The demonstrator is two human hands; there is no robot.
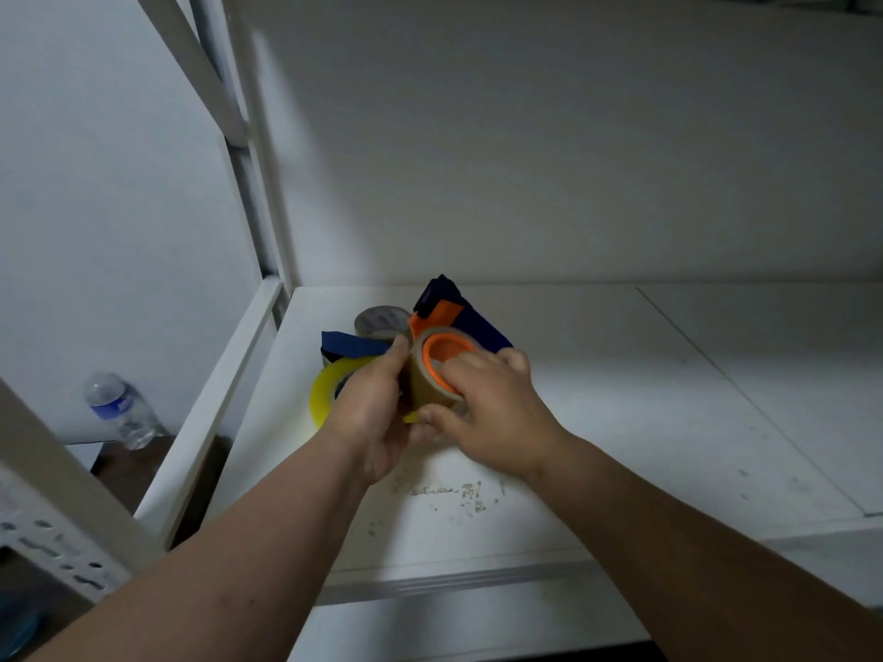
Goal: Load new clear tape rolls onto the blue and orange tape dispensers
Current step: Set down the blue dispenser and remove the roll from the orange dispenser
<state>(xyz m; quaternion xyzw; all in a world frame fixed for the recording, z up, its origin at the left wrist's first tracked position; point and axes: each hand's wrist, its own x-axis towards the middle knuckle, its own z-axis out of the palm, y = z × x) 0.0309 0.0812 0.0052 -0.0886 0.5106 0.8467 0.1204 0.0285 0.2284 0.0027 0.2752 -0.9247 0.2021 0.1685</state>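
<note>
Tape roll [425,389] sat on the dispenser [442,322]'s orange hub. Left hand [372,413] and right hand [492,408] both gripped it.

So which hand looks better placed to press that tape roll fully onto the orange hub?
Probably the right hand. Its fingers already lie across the tape roll at the orange hub, while the left hand grips from the side, seemingly steadying the dispenser.

White shelf [621,422], scuffed near the front edge. Far-left on it: yellowish tape roll [322,398], blue dispenser [351,346], grey roll [382,321] behind them. Right side bare.
</note>
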